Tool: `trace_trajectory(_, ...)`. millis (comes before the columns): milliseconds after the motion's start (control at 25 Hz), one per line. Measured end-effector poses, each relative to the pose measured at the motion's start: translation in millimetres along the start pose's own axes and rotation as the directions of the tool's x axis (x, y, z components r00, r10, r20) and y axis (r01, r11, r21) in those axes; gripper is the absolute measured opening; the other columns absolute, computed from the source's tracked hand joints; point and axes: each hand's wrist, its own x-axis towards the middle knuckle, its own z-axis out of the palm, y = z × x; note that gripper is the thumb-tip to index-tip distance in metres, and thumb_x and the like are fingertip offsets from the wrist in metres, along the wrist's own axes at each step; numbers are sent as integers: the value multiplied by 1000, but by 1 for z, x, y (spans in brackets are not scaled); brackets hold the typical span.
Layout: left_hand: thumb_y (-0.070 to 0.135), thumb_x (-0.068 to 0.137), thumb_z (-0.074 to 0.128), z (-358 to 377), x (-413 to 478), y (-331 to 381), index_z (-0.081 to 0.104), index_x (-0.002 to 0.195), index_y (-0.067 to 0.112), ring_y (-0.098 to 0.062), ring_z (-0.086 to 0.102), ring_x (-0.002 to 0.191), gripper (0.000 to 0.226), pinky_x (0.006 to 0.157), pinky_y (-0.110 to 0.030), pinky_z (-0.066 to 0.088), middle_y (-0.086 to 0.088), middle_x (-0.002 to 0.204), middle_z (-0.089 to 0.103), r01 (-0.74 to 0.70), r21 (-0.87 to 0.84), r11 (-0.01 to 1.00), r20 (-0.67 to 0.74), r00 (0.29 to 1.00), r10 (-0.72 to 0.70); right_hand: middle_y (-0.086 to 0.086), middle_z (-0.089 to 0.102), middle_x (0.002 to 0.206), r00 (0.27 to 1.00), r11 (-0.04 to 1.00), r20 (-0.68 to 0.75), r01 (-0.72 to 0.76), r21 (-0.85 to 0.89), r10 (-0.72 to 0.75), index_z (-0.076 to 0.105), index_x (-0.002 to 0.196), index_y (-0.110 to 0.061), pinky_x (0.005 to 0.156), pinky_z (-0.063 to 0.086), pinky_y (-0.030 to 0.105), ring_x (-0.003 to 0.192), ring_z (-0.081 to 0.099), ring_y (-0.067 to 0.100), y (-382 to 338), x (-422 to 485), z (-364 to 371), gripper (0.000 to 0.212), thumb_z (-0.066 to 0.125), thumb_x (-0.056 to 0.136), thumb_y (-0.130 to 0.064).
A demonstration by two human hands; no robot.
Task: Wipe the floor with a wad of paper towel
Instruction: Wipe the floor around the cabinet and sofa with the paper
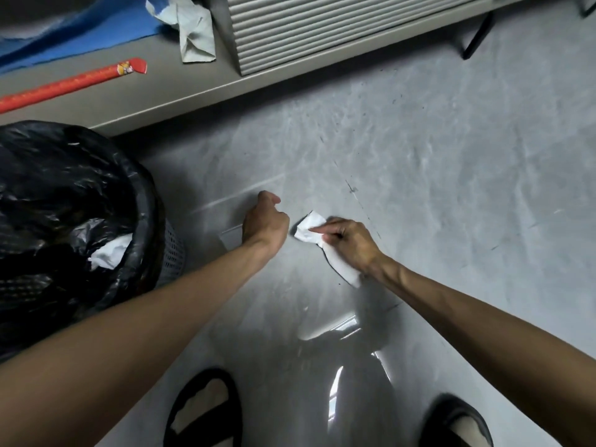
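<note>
A white wad of paper towel (pixel 310 228) lies pressed flat on the grey glossy floor (pixel 435 188) under my right hand (pixel 350 243), whose fingers hold it down; part of the towel trails back under the wrist. My left hand (pixel 264 221) hovers just left of the towel, fingers loosely curled with nothing in them, a small gap apart from the paper.
A bin lined with a black bag (pixel 64 227) stands at the left, a crumpled white paper (pixel 109 251) inside. A grey ledge (pixel 193 88) at the back carries a red stick (pixel 71 82), crumpled paper (pixel 193 30) and blue cloth (pixel 80 30). My two sandalled feet (pixel 203 411) are at the bottom.
</note>
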Motion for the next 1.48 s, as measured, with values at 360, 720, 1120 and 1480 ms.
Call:
trace_trajectory(360, 4, 83, 37, 0, -11, -6, 49, 119, 22, -13, 47, 76, 42, 54, -20, 34, 3, 111, 58, -21, 13, 1000, 61, 998, 20, 8, 62, 112, 994, 994, -104, -51, -97, 41, 66, 121, -8, 83, 41, 11, 92, 60, 17, 8, -56, 34, 36, 58, 89, 7)
trace_trajectory(720, 5, 82, 40, 4, -11, -15, 49, 117, 22, -16, 48, 87, 40, 72, -25, 38, 0, 119, 60, -25, 31, 999, 46, 999, 24, 13, 39, 145, 830, 645, 448, 547, -534, -333, 46, 140, -8, 99, 41, 31, 129, 43, 29, 25, -40, 0, 83, 85, 69, -25)
trace_trajectory(1120, 7, 82, 47, 8, -8, -12, 50, 115, 21, -8, 46, 68, 36, 62, -23, 36, 8, 96, 51, -55, 40, 998, 42, 998, 53, 0, 67, 94, 908, 797, 212, 418, -435, -360, 73, 100, -22, 74, 50, 23, 90, 64, 18, 19, -79, 20, 38, 72, 68, -2)
trace_trajectory(1480, 8, 84, 47, 6, -12, -12, 48, 116, 22, -6, 48, 67, 34, 51, -19, 35, 6, 98, 51, -50, 22, 999, 65, 997, 48, -14, 64, 77, 989, 970, -135, 25, -241, -59, 66, 88, -24, 68, 47, 24, 74, 61, 4, -2, -32, -42, 16, 63, 83, -9)
